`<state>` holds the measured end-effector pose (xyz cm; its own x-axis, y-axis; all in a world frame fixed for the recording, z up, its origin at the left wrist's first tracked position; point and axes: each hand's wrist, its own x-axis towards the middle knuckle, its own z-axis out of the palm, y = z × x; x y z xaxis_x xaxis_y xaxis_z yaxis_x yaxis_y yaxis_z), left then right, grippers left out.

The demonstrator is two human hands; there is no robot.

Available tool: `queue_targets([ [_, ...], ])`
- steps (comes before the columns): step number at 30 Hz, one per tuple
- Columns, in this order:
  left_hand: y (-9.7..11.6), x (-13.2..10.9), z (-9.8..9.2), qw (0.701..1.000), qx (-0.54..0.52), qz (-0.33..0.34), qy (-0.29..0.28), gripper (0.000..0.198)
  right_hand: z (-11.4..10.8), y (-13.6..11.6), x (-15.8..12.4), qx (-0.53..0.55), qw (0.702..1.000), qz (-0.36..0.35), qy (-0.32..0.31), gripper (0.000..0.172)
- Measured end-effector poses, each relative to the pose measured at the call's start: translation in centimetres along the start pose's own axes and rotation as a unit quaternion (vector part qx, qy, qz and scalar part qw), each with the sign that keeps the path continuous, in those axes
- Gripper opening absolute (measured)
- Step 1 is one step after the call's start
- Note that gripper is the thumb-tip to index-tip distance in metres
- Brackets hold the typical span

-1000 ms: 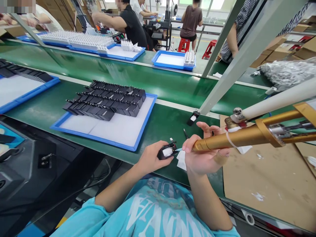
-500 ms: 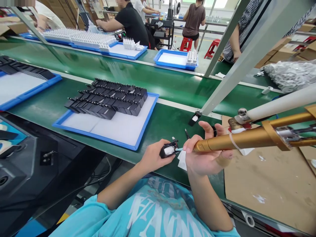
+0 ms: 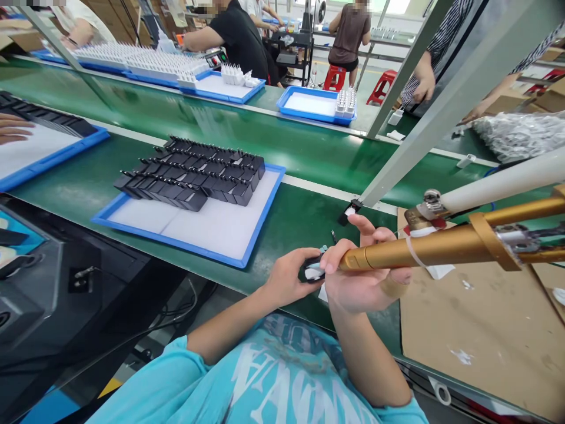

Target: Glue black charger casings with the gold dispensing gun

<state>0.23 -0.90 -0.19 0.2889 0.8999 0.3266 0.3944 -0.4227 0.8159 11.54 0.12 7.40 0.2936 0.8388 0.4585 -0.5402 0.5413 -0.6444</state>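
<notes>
My left hand (image 3: 285, 280) is closed around a small black adapter housing (image 3: 312, 274) with white material showing in its open side. My right hand (image 3: 355, 290) grips the front end of a gold glue-dispensing gun (image 3: 445, 248), thumb and index finger near its tip. The gun's pale blue nozzle reaches over the housing, and my right fingers hide part of both. Just beyond my hands, a similar black housing (image 3: 350, 213) lies on the green bench by the foot of a metal post. A thin dark prong-like piece (image 3: 333, 237) sticks up behind my fingers.
A blue-rimmed tray (image 3: 207, 253) holding rows of black adapters (image 3: 194, 171) stands left of my hands. Cardboard (image 3: 468, 341) covers the bench on the right. A slanted metal post (image 3: 415, 123) rises ahead. Co-workers sit beyond; another person's hand (image 3: 13, 126) is over the left tray.
My left hand has brought the housing right, up against my right fingertips and the nozzle. Another person's hand has come in over the far-left tray. The co-worker at right has raised a hand.
</notes>
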Motion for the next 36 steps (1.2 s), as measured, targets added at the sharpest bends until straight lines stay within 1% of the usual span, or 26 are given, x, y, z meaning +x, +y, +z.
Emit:
queue_targets([
  [2,-0.1,0.0,0.1,1.000,-0.005,0.013,0.006,0.038,-0.1,0.0,0.0,-0.004,1.000,-0.004,-0.006,0.035],
  [5,0.0,0.1,0.0,1.000,0.000,0.004,0.001,0.036,-0.1,0.0,-0.2,-0.009,1.000,-0.001,0.015,0.038],
  [7,0.0,0.1,-0.1,0.999,0.014,-0.027,-0.015,0.034,0.0,0.1,-0.2,-0.016,0.999,0.002,0.040,0.042],
  [9,-0.1,0.2,-0.3,0.996,0.036,-0.076,-0.030,0.033,-0.1,0.2,-0.1,-0.032,0.998,-0.002,0.060,0.044],
  [11,-0.3,0.2,-0.5,0.990,0.054,-0.122,-0.034,0.033,-0.4,0.1,0.1,-0.049,0.996,-0.009,0.078,0.042],
  [13,-0.7,0.3,-0.8,0.987,0.059,-0.146,-0.031,0.034,-1.1,0.0,0.4,-0.065,0.993,-0.023,0.094,0.040],
  [15,-1.2,0.4,-1.1,0.987,0.056,-0.148,-0.029,0.035,-2.2,-0.1,0.7,-0.086,0.990,-0.040,0.106,0.040],
  [18,-1.8,0.9,-1.5,0.990,0.056,-0.128,-0.029,0.035,-4.7,-0.5,1.2,-0.141,0.978,-0.074,0.133,0.041],
  [21,-2.0,1.4,-1.5,0.994,0.058,-0.088,-0.029,0.035,-7.8,-1.1,1.5,-0.215,0.953,-0.124,0.177,0.041],
  [23,-1.9,1.8,-1.4,0.995,0.059,-0.070,-0.031,0.036,-9.9,-1.8,1.7,-0.260,0.934,-0.149,0.195,0.043],
  [25,-1.9,2.0,-1.3,0.995,0.066,-0.069,-0.036,0.036,-11.9,-2.8,1.9,-0.283,0.928,-0.140,0.197,0.046],
  [29,-2.6,2.2,-1.0,0.993,0.083,-0.072,-0.040,0.034,-15.0,-4.9,2.7,-0.285,0.935,-0.081,0.193,0.049],
  [33,-3.6,1.9,-0.9,0.992,0.096,-0.070,-0.045,0.033,-16.9,-5.4,4.2,-0.304,0.931,-0.042,0.197,0.047],
  [36,-3.9,1.6,-0.9,0.990,0.111,-0.077,-0.046,0.034,-17.5,-5.2,5.3,-0.306,0.932,-0.026,0.191,0.042],
])
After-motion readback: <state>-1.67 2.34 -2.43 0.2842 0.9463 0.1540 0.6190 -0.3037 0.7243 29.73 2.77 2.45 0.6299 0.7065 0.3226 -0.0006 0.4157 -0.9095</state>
